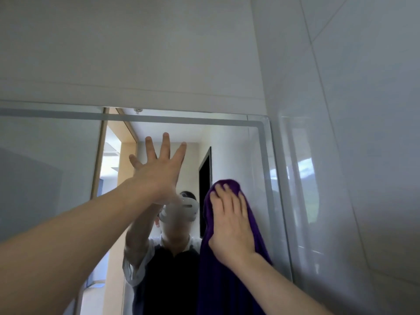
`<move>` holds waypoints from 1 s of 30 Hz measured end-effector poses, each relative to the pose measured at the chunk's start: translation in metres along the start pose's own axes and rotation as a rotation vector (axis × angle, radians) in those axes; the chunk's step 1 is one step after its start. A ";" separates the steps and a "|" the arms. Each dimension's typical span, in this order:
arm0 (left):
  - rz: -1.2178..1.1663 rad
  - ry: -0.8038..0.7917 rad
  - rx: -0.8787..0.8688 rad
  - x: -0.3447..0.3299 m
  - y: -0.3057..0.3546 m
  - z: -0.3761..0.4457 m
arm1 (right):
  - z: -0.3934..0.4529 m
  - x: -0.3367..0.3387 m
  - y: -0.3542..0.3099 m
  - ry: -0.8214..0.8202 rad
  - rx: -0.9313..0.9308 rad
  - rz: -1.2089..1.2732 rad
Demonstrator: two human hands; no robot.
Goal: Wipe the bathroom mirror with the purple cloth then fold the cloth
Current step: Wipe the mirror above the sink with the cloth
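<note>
The bathroom mirror fills the lower middle of the head view, with a frosted strip along its top and right edge. My right hand presses the purple cloth flat against the glass near the mirror's right side, fingers straight and pointing up. The cloth hangs down below the hand. My left hand is raised with its fingers spread wide, at or just in front of the glass left of the cloth; it holds nothing.
A glossy white tiled wall meets the mirror's right edge. Plain wall rises above the mirror. The glass reflects a person wearing a headset, a doorway and a dark opening.
</note>
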State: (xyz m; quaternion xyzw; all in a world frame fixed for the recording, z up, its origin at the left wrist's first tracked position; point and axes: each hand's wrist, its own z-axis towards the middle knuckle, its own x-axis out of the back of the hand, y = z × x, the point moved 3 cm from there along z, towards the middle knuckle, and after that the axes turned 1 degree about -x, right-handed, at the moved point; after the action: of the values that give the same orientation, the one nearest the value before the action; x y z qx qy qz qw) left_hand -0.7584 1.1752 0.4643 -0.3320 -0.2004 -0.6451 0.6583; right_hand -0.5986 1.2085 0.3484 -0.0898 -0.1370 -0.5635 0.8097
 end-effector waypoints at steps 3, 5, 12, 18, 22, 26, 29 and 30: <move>0.004 -0.027 -0.011 -0.002 0.001 -0.005 | -0.029 -0.006 0.022 -0.012 -0.048 0.094; 0.016 -0.053 -0.020 -0.003 0.001 -0.007 | -0.029 0.001 0.041 0.065 -0.200 0.174; 0.031 -0.124 -0.031 -0.006 0.003 -0.009 | 0.034 0.032 0.085 0.237 -0.349 0.182; 0.082 -0.076 -0.021 -0.013 0.006 -0.006 | 0.130 0.057 0.094 0.232 -0.239 0.071; 0.092 -0.069 -0.011 -0.013 0.006 -0.006 | 0.141 0.055 0.090 0.278 -0.285 0.070; 0.084 -0.054 -0.015 -0.012 0.005 -0.007 | 0.092 0.042 0.086 0.313 -0.287 0.093; 0.078 -0.038 -0.014 -0.013 0.006 -0.008 | 0.036 0.025 0.083 0.272 -0.290 0.081; 0.076 -0.034 -0.012 -0.013 0.006 -0.008 | 0.015 0.019 0.084 0.256 -0.292 0.083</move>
State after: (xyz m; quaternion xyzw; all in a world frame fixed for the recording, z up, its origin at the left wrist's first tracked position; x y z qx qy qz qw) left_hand -0.7552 1.1788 0.4484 -0.3541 -0.1949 -0.6150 0.6770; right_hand -0.5160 1.2253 0.3699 -0.1396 0.0540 -0.5503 0.8215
